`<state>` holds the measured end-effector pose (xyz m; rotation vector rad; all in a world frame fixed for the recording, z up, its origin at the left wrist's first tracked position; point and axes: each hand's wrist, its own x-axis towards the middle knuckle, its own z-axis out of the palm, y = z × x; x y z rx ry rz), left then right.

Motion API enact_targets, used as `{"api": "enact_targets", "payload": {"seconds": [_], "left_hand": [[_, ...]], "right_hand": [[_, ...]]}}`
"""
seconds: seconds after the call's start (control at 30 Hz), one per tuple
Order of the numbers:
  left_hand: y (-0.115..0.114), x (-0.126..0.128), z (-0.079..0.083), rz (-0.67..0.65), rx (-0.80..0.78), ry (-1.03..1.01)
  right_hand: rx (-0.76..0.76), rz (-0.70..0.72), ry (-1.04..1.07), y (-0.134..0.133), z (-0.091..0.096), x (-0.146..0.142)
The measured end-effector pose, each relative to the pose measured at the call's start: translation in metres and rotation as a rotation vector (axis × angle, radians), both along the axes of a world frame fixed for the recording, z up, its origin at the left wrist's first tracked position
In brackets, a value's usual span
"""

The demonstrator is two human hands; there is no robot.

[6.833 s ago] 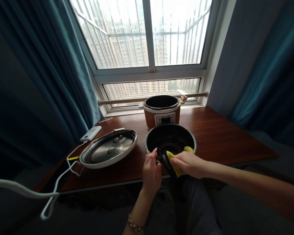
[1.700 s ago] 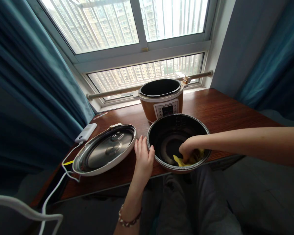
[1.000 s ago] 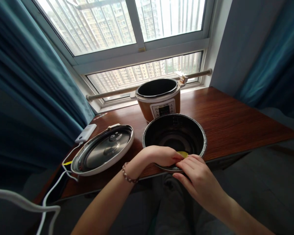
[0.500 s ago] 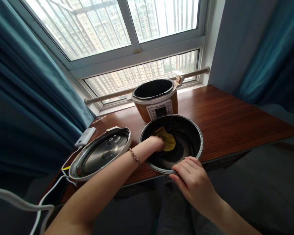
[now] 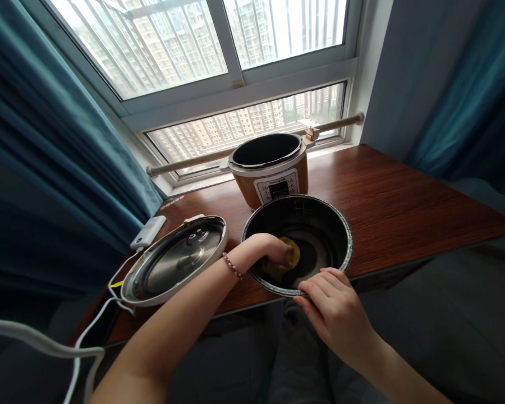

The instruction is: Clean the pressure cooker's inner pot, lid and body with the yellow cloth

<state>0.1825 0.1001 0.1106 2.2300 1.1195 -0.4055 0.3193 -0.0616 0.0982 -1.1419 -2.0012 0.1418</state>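
Observation:
My left hand [image 5: 278, 251] reaches down inside a black inner pot [image 5: 326, 224] and presses a yellow cloth [image 5: 293, 251] against its wall and bottom. Part of the cloth is hidden under the hand. With its fingers over the near rim and the thumb outside, my right hand [image 5: 334, 306] grips the pot, which is tipped toward me at the table's front edge. Behind the pot stands the brown and white electric cooker body [image 5: 246, 188], open at the top. To the left lies its lid [image 5: 179, 261], metal underside up.
The wooden table [image 5: 387, 196] stretches off to the right. A white power strip [image 5: 149, 232] and white cords [image 5: 95, 322] lie at the left, beside a blue curtain [image 5: 63, 129]. A barred window [image 5: 168, 45] rises behind.
Inside the pot, my left hand has moved toward the near bottom with the cloth, which is now more covered by the hand. My right hand keeps its hold on the rim.

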Motion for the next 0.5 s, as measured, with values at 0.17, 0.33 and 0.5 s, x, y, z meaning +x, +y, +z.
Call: {"api": "enact_targets", "payload": {"seconds": [0.17, 0.33, 0.5], "left_hand": [[-0.015, -0.002, 0.028, -0.151, -0.333, -0.050], [-0.059, -0.023, 0.052, 0.088, 0.166, -0.385], [-0.133, -0.034, 0.030, 0.555, 0.697, -0.784]], "right_hand": [[0.003, -0.014, -0.017, 0.001, 0.001, -0.001], [0.009, 0.019, -0.016, 0.000, 0.004, 0.001], [-0.074, 0.089, 0.003, -0.002, 0.021, 0.009]]}}
